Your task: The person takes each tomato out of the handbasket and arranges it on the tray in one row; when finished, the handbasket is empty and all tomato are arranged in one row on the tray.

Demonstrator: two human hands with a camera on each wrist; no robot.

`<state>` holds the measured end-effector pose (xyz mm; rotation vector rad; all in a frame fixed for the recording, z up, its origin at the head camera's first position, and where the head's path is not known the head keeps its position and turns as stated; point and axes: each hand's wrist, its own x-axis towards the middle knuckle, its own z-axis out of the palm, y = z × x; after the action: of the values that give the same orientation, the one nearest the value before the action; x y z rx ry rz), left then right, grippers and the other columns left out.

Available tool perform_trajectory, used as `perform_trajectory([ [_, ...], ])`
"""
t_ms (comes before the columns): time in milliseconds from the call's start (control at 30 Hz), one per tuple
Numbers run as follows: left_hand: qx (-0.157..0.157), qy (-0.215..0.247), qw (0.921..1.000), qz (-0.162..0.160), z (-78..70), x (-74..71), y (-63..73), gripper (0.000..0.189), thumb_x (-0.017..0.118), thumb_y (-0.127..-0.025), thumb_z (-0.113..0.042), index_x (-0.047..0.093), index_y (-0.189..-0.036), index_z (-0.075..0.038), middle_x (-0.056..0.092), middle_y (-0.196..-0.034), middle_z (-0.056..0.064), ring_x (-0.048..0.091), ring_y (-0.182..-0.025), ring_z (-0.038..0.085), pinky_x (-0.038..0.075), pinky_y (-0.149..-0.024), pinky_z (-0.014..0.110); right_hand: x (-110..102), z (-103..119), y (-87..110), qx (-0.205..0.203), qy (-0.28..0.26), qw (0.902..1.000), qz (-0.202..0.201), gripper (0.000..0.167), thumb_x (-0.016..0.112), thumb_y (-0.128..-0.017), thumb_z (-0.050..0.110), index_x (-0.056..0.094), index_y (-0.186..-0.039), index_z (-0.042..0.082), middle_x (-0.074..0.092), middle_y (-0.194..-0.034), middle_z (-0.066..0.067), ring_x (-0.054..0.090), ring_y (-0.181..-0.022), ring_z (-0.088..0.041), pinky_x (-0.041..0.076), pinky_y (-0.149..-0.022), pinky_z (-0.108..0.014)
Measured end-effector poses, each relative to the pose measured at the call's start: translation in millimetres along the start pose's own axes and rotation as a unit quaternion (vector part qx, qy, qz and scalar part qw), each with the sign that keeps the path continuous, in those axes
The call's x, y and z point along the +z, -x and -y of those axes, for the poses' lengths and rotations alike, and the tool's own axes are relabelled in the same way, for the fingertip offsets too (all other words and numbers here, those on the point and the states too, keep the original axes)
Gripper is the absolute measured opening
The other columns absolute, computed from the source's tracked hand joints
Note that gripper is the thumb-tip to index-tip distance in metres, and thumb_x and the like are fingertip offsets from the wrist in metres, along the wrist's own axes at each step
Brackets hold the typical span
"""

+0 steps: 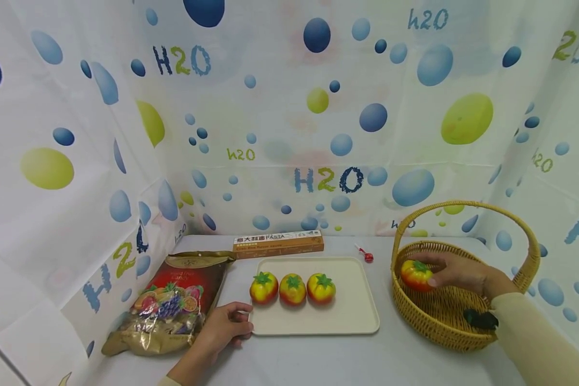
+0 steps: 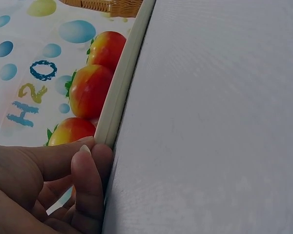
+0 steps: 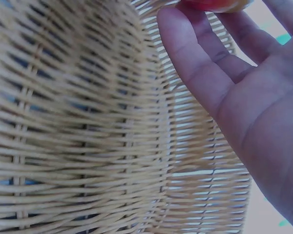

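In the head view my right hand (image 1: 455,273) holds a red-and-yellow tomato (image 1: 416,275) with a green leafy top, inside the wicker basket (image 1: 429,321) below its arched handle. The right wrist view shows only the lower edge of this tomato (image 3: 219,4) at the fingertips, beside the woven wall. My left hand (image 1: 225,328) pinches the cream tray (image 1: 313,324) at its near left corner; the left wrist view shows thumb and finger at the rim (image 2: 118,92). Three similar tomatoes (image 1: 292,290) stand in a row on the tray's left part.
Left of the tray lies a big candy bag (image 1: 173,305). Behind the tray are a pasta box (image 1: 279,245) and a red lollipop (image 1: 368,257). A dark object (image 1: 480,319), its kind unclear, shows near the right sleeve. Patterned white curtains (image 1: 270,118) enclose the table.
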<state>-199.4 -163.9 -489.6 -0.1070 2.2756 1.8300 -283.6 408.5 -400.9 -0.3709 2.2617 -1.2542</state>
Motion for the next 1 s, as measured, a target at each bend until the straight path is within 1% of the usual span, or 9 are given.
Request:
perform_trajectory([
  [133,0.000,-0.001,1.0000,-0.002,1.2,0.1,0.3,0.041,0.079,-0.083,0.001,0.065,-0.122,0.004,0.059,-0.089,0.007,0.067,-0.068,0.018,0.055,-0.052,0.028,0,9,2.9,-0.003,-0.009,1.0000,-0.002,0.065,0.070,-0.093,0.027,0.047,-0.153,0.020,0.045,-0.153,-0.008,0.048,-0.131,-0.027,0.039,-0.110,-0.045],
  [200,0.000,0.000,1.0000,-0.001,1.2,-0.1,0.3,0.042,0.079,-0.083,0.002,0.065,-0.122,0.004,0.059,-0.088,0.008,0.067,-0.068,0.018,0.055,-0.051,0.028,1,15,5.9,-0.003,-0.011,0.9999,-0.006,0.065,0.070,-0.092,0.029,0.047,-0.152,0.021,0.045,-0.153,-0.008,0.046,-0.133,-0.027,0.039,-0.111,-0.050],
  [267,0.001,0.000,1.0000,-0.001,1.3,-0.4,-0.3,0.042,0.079,-0.083,0.002,0.064,-0.122,0.004,0.059,-0.089,0.008,0.067,-0.068,0.018,0.055,-0.051,0.028,1,21,9.2,-0.009,-0.010,0.9999,-0.010,0.065,0.070,-0.092,0.028,0.047,-0.153,0.021,0.046,-0.154,-0.009,0.046,-0.133,-0.028,0.039,-0.110,-0.050],
  [367,0.003,0.001,1.0000,0.000,1.6,-1.1,-0.6,0.042,0.079,-0.082,0.002,0.064,-0.122,0.004,0.059,-0.089,0.008,0.067,-0.068,0.018,0.055,-0.051,0.027,0,29,13.5,-0.014,-0.011,0.9997,-0.016,0.066,0.070,-0.092,0.026,0.046,-0.153,0.020,0.046,-0.154,-0.009,0.047,-0.133,-0.029,0.039,-0.110,-0.048],
  [433,0.003,0.001,1.0000,-0.001,2.1,-1.4,-1.1,0.043,0.079,-0.082,0.002,0.064,-0.122,0.004,0.059,-0.089,0.008,0.067,-0.068,0.018,0.055,-0.051,0.027,0,33,15.9,-0.018,-0.008,0.9996,-0.018,0.066,0.070,-0.092,0.025,0.046,-0.153,0.019,0.048,-0.152,-0.009,0.049,-0.131,-0.028,0.039,-0.106,-0.042],
  [533,0.002,0.000,1.0000,-0.003,3.0,-1.6,-2.0,0.043,0.079,-0.082,0.002,0.064,-0.122,0.004,0.059,-0.089,0.008,0.067,-0.068,0.018,0.055,-0.050,0.027,-1,37,18.6,-0.027,-0.006,0.9995,-0.012,0.064,0.068,-0.092,0.025,0.046,-0.152,0.018,0.050,-0.150,-0.009,0.050,-0.130,-0.029,0.039,-0.107,-0.042],
  [667,0.003,-0.004,1.0000,-0.007,4.8,-1.1,-4.2,0.043,0.079,-0.082,0.002,0.065,-0.123,0.003,0.060,-0.089,0.008,0.067,-0.068,0.019,0.055,-0.051,0.029,-1,39,21.0,-0.040,0.001,0.9992,0.000,0.062,0.066,-0.094,0.025,0.046,-0.152,0.017,0.054,-0.146,-0.010,0.052,-0.129,-0.028,0.038,-0.108,-0.043],
  [900,-0.001,-0.007,0.9999,-0.010,5.7,-0.1,-6.0,0.043,0.079,-0.082,0.002,0.065,-0.123,0.003,0.060,-0.090,0.008,0.067,-0.068,0.019,0.055,-0.051,0.029,3,47,24.5,-0.036,0.028,0.9989,-0.011,0.063,0.066,-0.093,0.026,0.046,-0.152,0.019,0.053,-0.148,-0.006,0.053,-0.128,-0.025,0.039,-0.107,-0.042],
  [1000,0.000,-0.007,1.0000,-0.006,5.0,0.0,-5.3,0.044,0.079,-0.082,0.002,0.064,-0.123,0.003,0.060,-0.090,0.008,0.067,-0.068,0.019,0.055,-0.051,0.029,7,53,26.3,-0.043,0.036,0.9983,-0.017,0.063,0.065,-0.092,0.025,0.046,-0.152,0.018,0.053,-0.147,-0.007,0.053,-0.127,-0.026,0.041,-0.105,-0.043],
])
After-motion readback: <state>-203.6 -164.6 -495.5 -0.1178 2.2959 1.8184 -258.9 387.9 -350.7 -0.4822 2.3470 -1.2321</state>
